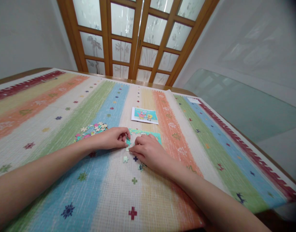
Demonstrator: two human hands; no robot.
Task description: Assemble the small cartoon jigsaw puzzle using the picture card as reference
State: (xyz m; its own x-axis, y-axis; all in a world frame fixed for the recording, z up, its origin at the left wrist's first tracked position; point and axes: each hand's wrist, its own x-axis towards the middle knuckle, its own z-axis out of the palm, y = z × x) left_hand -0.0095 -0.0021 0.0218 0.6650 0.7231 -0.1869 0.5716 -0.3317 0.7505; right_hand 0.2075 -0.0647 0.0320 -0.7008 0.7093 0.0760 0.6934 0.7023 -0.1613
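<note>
A partly joined jigsaw puzzle (145,131) lies on the striped tablecloth, its top strip turquoise and green. At its left edge my left hand (116,138) is closed, thumb and forefinger around a turquoise puzzle piece (128,141). My right hand (150,149) covers much of the puzzle's middle and lower part. Its fingers are bunched, with the tips at a pale puzzle piece (127,149) at the lower end of that left edge. Just below lies a loose light-green piece (125,159). Darker pieces (141,166) are partly hidden beside my right hand.
A pile of loose puzzle pieces (94,129) lies behind my left forearm. Beyond the puzzle is a reference picture card (145,115) with two cartoon figures. A white paper (193,101) rests near the far right edge of the tablecloth (85,199). Wood-framed glass doors (135,42) stand behind.
</note>
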